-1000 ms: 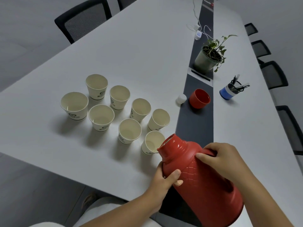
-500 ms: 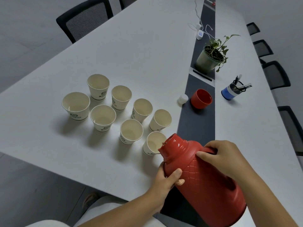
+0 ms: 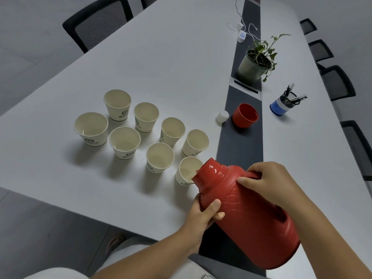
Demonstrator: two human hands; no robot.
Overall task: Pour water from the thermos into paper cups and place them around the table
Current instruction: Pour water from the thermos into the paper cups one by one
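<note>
Thermos (image 3: 247, 214) near red lid (image 3: 245, 115)

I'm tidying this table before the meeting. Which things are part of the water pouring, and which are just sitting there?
In use: thermos, held by left hand and right hand; eight paper cups; red thermos cap; white stopper.

Lying about: potted plant; pen holder; white charger and cable.

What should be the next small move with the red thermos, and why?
Probably tip the thermos a little further. Its open mouth already sits over the rim of the nearest paper cup, the right hand grips the handle and the left hand steadies the neck, but I cannot make out a stream of water.
</note>
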